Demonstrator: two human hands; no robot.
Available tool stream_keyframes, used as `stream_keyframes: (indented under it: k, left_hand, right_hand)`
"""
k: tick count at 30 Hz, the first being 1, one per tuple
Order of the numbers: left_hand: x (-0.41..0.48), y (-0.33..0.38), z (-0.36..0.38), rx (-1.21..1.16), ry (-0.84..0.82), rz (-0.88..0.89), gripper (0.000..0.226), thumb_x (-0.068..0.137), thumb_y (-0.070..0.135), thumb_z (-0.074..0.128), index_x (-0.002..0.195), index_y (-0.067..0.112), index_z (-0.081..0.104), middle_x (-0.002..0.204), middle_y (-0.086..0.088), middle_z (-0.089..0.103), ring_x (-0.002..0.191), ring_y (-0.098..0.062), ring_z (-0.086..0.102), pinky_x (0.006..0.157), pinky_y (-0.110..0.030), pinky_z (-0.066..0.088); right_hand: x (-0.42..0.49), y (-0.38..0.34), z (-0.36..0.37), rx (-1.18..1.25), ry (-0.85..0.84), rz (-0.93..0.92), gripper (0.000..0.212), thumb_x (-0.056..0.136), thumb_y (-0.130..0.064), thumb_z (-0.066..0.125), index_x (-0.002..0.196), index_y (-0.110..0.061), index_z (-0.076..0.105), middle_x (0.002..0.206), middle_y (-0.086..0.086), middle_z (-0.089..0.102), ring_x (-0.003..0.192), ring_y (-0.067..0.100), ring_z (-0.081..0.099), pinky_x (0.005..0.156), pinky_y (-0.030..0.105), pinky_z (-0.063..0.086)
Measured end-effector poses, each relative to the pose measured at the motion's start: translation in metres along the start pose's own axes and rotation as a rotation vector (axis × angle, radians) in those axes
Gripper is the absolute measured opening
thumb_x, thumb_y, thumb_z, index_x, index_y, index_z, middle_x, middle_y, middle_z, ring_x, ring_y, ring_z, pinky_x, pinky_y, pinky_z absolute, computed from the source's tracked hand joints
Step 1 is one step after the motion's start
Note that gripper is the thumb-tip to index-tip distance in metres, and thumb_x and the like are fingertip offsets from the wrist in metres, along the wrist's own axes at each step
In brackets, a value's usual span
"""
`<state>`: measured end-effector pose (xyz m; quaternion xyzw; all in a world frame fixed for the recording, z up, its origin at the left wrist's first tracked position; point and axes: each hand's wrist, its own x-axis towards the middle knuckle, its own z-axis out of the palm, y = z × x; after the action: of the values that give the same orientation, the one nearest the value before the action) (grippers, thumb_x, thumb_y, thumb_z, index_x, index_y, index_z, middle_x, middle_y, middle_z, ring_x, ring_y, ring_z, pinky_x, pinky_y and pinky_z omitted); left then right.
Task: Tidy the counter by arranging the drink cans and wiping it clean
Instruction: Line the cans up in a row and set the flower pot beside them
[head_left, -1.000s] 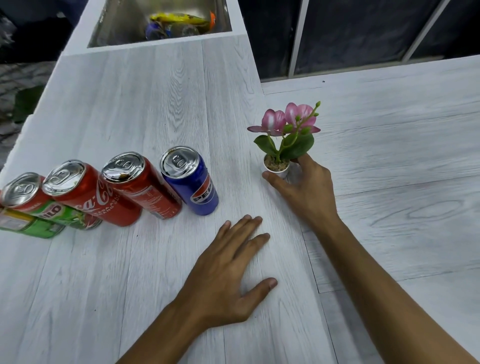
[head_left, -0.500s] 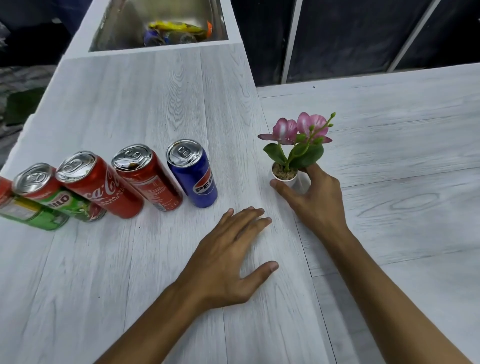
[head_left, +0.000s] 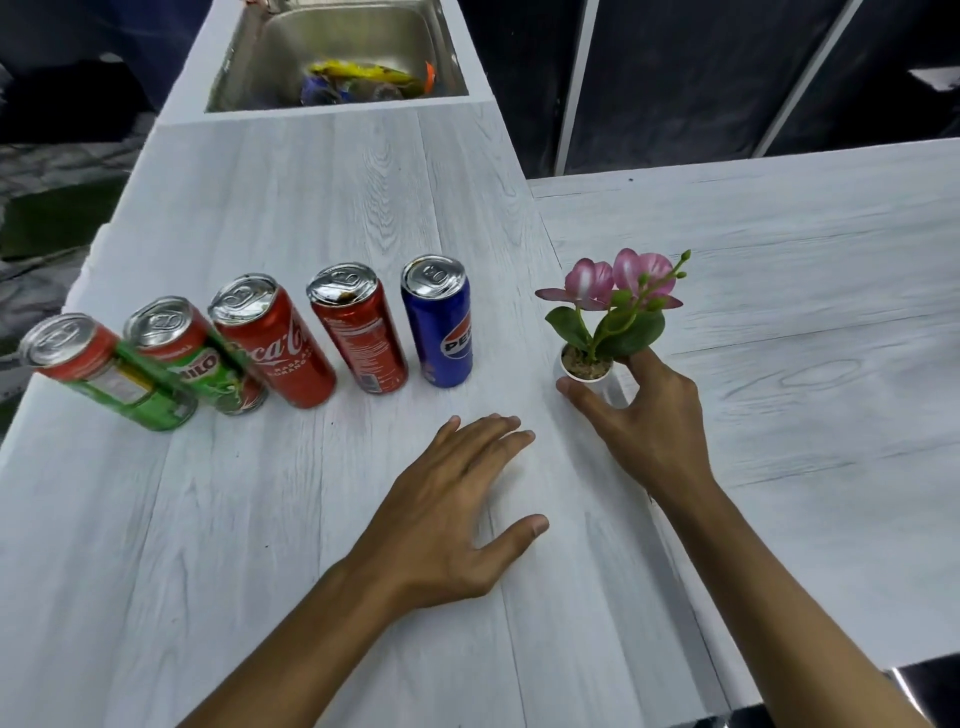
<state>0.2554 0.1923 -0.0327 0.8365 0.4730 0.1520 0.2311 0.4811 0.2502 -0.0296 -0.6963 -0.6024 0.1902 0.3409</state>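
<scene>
Counter (head_left: 322, 208): left hand (head_left: 447, 499) rests flat on it, fingers spread. Drink cans (head_left: 280, 353): upright row beyond and left of that hand; judged rigid, slick and dentable, so grip mid-body. Flower pot (head_left: 584, 371): pinched by right hand (head_left: 644, 421); likely light.

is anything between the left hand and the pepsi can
Nothing visible does: only bare counter lies between the left hand and the pepsi can. The flower pot, held by the right hand, stands off to the right of that path.

"Coca-Cola" on a red can (head_left: 280, 348), "MILO" on a green can (head_left: 205, 364), "PEPSI" partly visible on a blue can (head_left: 441, 332)
</scene>
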Motion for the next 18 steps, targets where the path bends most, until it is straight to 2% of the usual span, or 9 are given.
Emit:
stream_keyframes:
  k: [3,5,9,11,13,15,18]
  left_hand:
    - [-0.019,-0.01,-0.007,-0.006,0.018,0.01,0.076,0.093,0.071,0.046,0.158,0.037,0.027,0.166,0.02,0.019,0.149,0.013,0.003,0.126,-0.025,0.005]
    - [-0.032,-0.017,-0.013,-0.016,0.027,0.013,0.074,0.094,0.069,0.047,0.157,0.036,0.03,0.165,0.019,0.023,0.151,0.008,0.01,0.127,-0.028,0.01]
    - [-0.062,-0.034,-0.025,-0.028,0.049,0.009,0.072,0.094,0.067,0.05,0.157,0.034,0.033,0.164,0.018,0.027,0.151,0.005,0.016,0.127,-0.031,0.013]
    - [-0.078,-0.044,-0.031,-0.027,0.07,0.005,0.071,0.095,0.065,0.052,0.156,0.032,0.035,0.163,0.018,0.029,0.151,0.004,0.018,0.127,-0.032,0.015]
    - [-0.094,-0.054,-0.037,-0.026,0.088,-0.004,0.07,0.095,0.064,0.053,0.155,0.032,0.037,0.163,0.018,0.031,0.151,0.004,0.019,0.127,-0.032,0.015]
    - [-0.108,-0.063,-0.042,-0.025,0.097,-0.011,0.07,0.095,0.064,0.054,0.155,0.031,0.038,0.162,0.017,0.032,0.151,0.004,0.02,0.126,-0.031,0.015]
    - [-0.13,-0.077,-0.051,-0.018,0.098,-0.031,0.07,0.095,0.065,0.053,0.154,0.032,0.038,0.162,0.018,0.032,0.151,0.004,0.02,0.126,-0.031,0.014]
  right_hand:
    - [-0.018,-0.013,0.004,-0.007,-0.001,0.009,0.055,0.082,-0.053,0.077,0.125,-0.022,0.063,0.122,-0.003,0.073,0.11,0.021,0.066,0.077,0.015,0.036]
    - [-0.03,-0.024,0.008,-0.005,-0.005,0.018,0.056,0.082,-0.053,0.077,0.127,-0.023,0.063,0.124,-0.004,0.072,0.112,0.02,0.065,0.076,0.008,0.032]
    - [-0.055,-0.049,0.023,0.002,-0.02,0.037,0.056,0.081,-0.053,0.077,0.128,-0.025,0.063,0.127,-0.005,0.07,0.114,0.018,0.063,0.08,0.011,0.035]
    - [-0.066,-0.062,0.032,0.015,-0.024,0.025,0.054,0.081,-0.053,0.078,0.126,-0.027,0.063,0.124,-0.008,0.071,0.111,0.011,0.061,0.073,-0.001,0.031]
    - [-0.076,-0.075,0.042,0.022,-0.032,0.009,0.051,0.081,-0.052,0.079,0.123,-0.028,0.064,0.12,-0.009,0.072,0.109,0.009,0.057,0.07,-0.006,0.031]
    - [-0.084,-0.087,0.053,0.023,-0.053,0.0,0.052,0.081,-0.052,0.078,0.124,-0.028,0.064,0.121,-0.008,0.072,0.108,0.009,0.059,0.072,-0.003,0.032]
    - [-0.094,-0.107,0.074,0.026,-0.091,-0.015,0.059,0.081,-0.055,0.076,0.131,-0.027,0.061,0.129,-0.007,0.069,0.117,0.017,0.062,0.084,0.011,0.037]
